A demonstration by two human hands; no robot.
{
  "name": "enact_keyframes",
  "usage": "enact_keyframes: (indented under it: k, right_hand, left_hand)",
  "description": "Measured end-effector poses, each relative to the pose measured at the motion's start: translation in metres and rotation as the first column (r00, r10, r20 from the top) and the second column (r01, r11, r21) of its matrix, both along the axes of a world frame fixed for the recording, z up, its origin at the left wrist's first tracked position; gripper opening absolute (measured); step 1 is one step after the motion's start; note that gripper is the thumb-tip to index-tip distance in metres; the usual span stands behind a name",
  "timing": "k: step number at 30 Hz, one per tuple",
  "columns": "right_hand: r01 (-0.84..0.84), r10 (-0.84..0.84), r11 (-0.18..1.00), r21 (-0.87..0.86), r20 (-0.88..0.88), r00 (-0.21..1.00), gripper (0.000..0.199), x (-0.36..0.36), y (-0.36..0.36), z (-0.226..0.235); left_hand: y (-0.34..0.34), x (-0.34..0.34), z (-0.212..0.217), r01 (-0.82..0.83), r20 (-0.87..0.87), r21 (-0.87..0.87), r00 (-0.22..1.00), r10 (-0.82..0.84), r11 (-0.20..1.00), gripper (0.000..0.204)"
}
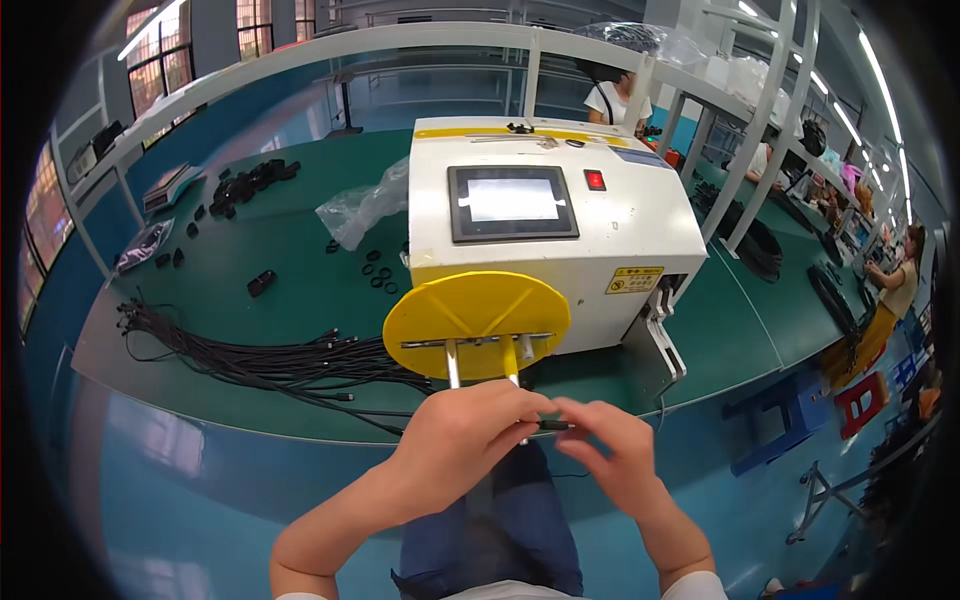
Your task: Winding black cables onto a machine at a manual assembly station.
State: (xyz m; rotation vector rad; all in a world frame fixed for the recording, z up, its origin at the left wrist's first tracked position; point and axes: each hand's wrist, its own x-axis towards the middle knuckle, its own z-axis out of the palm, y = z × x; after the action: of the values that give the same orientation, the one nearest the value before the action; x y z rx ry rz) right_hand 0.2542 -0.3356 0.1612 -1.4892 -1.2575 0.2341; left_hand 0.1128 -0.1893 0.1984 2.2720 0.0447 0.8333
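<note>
left hand (462,428) pinches black connector (553,425); right hand (620,448), grip unclear; green tabletop (225,280), blue floor (705,480).

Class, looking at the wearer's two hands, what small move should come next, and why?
Probably close the right hand on the dark slim piece: the left hand seems to pinch one end, while the right hand's thumb stands apart from the other, so a second grip would likely steady it.

Floor (690,480), right: blue stool (785,412) standing near a red stool (864,403) — co-worker (900,283) wearing yellow trousers beyond. Clear plastic bag (362,210) lying crumpled on the green tabletop (320,285); ceiling lights (879,75) glowing — upper right.
</note>
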Motion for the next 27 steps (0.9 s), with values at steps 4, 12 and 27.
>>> enact_keyframes:
  k: [4, 12, 27]
  right_hand:
    - [-0.089, 0.071, 0.995, 0.037, 0.340, 0.938, 0.025, 0.025, 0.013, -0.007]
    - [0.120, -0.142, 0.990, 0.076, 0.444, 0.885, 0.012, 0.057, 0.041, -0.046]
    - [0.250, -0.273, 0.962, 0.113, 0.320, 0.907, 0.008, 0.042, 0.091, -0.079]
  left_hand:
    - [0.011, 0.011, -0.003, -0.048, -0.020, 0.081, 0.999, 0.049, 0.996, 0.014]
    - [0.054, -0.005, 0.003, -0.226, -0.035, 0.058, 0.973, 0.228, 0.972, 0.009]
    - [0.065, 0.016, -0.030, -0.470, 0.086, 0.177, 0.883, 0.462, 0.865, 0.006]
